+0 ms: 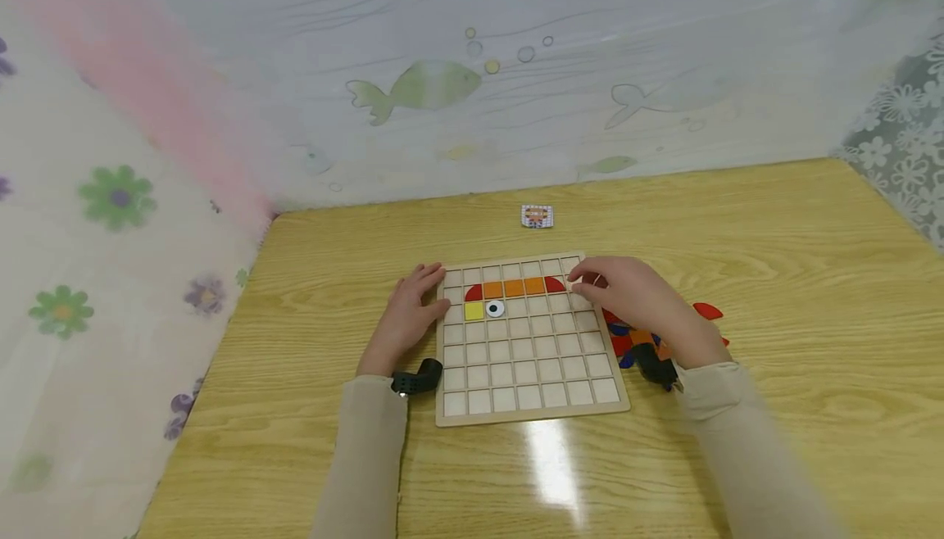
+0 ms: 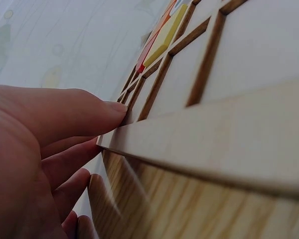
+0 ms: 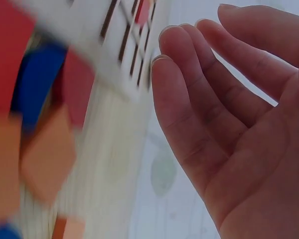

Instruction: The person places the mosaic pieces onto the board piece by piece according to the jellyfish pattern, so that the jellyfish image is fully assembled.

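To square the red tile (image 1: 554, 284) neatly, we'd best brace the board (image 1: 531, 416) with our extended left fingers (image 2: 72, 162) touching its edge, our loosely bent, empty right fingers (image 3: 172, 97) just beside that tile.

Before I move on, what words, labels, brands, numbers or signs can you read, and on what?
None can be read in any view.
Small card: coloured print on a grid; any lettering is too small to read.
Board: no text visible.
Loose pieces: none visible, though partly hidden and blurred in the right wrist view.
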Available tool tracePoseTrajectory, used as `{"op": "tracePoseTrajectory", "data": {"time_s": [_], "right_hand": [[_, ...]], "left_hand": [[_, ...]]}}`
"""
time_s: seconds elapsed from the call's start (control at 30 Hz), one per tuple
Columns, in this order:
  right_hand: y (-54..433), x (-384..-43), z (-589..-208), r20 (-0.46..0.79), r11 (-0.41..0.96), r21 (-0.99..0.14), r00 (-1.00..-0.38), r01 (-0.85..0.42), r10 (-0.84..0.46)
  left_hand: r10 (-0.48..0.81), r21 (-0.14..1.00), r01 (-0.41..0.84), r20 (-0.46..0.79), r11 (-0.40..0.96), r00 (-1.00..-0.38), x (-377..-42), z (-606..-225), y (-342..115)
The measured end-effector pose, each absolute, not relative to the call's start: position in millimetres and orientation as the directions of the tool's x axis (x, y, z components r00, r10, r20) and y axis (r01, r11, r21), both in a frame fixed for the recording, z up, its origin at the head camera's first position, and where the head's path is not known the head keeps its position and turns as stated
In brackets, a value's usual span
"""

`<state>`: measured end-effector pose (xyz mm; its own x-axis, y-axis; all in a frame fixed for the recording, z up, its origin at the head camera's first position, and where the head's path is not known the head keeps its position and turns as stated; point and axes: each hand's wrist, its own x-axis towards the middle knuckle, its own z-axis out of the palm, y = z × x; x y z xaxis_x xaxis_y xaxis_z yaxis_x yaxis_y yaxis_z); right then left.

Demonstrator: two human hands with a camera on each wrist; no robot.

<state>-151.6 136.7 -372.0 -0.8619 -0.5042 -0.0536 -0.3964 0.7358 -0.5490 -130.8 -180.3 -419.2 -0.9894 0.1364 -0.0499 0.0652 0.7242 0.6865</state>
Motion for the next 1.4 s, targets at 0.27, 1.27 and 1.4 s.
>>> {"op": "tracePoseTrajectory", "data": {"time_s": [0.27,1.27,1.4], "right_hand": [[175,-150,-377,-0.087,0.778,-0.522,-0.885,-0.35,-0.457],[278,-140,-383,-0.25,0.825,-0.494,-0.864,-0.275,-0.437],[276,-137,-388,-0.246,0.804,-0.515,-0.847,-0.297,-0.47]], "left_hand": [[0.135,0.688,0.064,-0.049,0.722,-0.99,-131,-420,-181],[0.129,0.696,0.048,-0.065,0.717,-0.989,-130,-422,-181],[0.126,0.697,0.045,-0.065,0.716,-0.99,-130,-421,-181]]}}
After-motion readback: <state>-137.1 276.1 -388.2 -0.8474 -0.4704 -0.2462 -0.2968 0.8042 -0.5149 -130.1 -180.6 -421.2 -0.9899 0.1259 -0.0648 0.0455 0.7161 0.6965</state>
